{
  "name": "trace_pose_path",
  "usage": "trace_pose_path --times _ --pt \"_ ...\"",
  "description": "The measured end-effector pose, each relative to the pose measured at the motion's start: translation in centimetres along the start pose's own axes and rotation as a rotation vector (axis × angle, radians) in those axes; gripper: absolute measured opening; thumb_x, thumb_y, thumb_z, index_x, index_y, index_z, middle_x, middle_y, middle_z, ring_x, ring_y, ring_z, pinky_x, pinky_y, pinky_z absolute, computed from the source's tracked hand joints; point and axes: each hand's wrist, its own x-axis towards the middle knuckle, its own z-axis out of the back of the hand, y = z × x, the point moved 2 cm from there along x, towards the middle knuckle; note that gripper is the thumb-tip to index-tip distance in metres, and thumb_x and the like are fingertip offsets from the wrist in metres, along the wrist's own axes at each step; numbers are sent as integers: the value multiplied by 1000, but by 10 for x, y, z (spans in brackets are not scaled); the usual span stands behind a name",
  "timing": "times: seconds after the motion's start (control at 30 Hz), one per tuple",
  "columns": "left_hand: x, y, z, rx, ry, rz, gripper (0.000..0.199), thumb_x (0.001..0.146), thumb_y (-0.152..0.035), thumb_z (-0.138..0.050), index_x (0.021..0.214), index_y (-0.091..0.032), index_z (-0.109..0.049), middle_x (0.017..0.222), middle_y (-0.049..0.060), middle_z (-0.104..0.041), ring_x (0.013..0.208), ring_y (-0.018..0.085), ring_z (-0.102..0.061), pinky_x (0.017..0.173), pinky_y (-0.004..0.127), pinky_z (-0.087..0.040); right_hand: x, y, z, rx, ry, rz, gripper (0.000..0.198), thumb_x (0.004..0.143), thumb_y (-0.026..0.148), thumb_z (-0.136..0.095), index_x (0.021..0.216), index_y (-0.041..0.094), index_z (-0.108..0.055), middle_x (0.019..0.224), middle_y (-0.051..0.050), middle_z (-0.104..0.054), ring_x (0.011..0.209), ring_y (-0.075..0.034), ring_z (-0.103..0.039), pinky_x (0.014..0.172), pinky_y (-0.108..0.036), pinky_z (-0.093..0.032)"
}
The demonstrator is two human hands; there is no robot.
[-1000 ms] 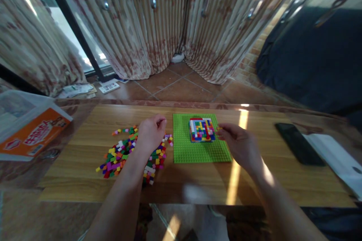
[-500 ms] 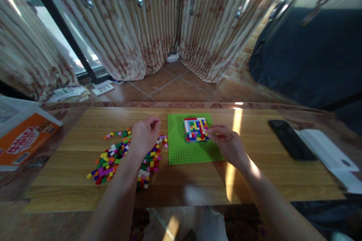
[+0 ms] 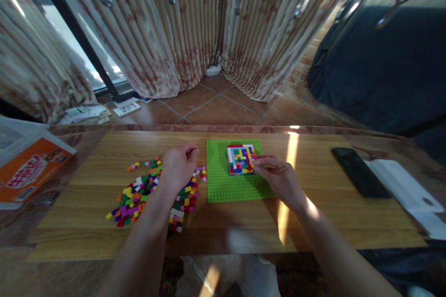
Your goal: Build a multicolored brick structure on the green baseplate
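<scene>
A green studded baseplate [image 3: 223, 190] lies on the wooden table, carrying a square build of toy bricks [image 3: 241, 159] in mixed colours with white and red along its edges. My right hand [image 3: 278, 175] reaches in over the plate's right side. Its thumb and fingertips are pinched together at the build's right edge; whatever is between them is too small to tell. To the left, my left hand [image 3: 179, 163] hovers over a heap of loose toy bricks [image 3: 134, 197], fingers curled closed. What it may hold is hidden, and its forearm covers part of the heap.
A black phone [image 3: 360, 171] lies at the table's right, beside a white object [image 3: 404, 188]. An orange and white package [image 3: 33, 169] sits off the left end. Patterned curtains [image 3: 181, 32] hang beyond the table over a tiled floor [image 3: 219, 102].
My right hand has shifted very slightly at the edge of the brick build. My left hand stays where it was, closed over the loose bricks.
</scene>
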Motion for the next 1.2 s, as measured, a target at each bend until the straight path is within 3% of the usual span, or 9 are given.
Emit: trace_pose_path --times 0.43,0.93,1.1,1.2 --pt "0 0 -2 -2 5 -16 27 87 -28 -47 87 -14 -70 82 9 -74 75 21 -67 72 30 -48 2 11 -4 219 2 -295 24 52 33 -86 67 21 -71 76 0 -72 71 -15 -64 72 -31 -53" --pt "-1 -2 -3 21 24 6 25 87 -27 -48 86 -16 -70 80 7 -74 74 19 -66 70 29 -46 5 9 -4 161 -14 -302 23 49 33 -86 63 21 -72 73 -2 -73 73 -17 -67 77 -35 -54" --pt "-1 5 -2 5 38 -27 24 86 -21 -48 89 -16 -71 86 7 -75 77 19 -67 73 29 -49 4 9 2 197 37 -284 22 54 35 -86 68 23 -75 76 -1 -75 74 -18 -67 77 -36 -54" --pt "-1 8 -1 -13 97 -48 26 84 -15 -48 95 -16 -71 93 7 -75 83 19 -68 78 29 -51 5 13 5 199 -20 -229 19 59 35 -84 73 25 -76 77 -1 -75 76 -18 -67 78 -35 -54"
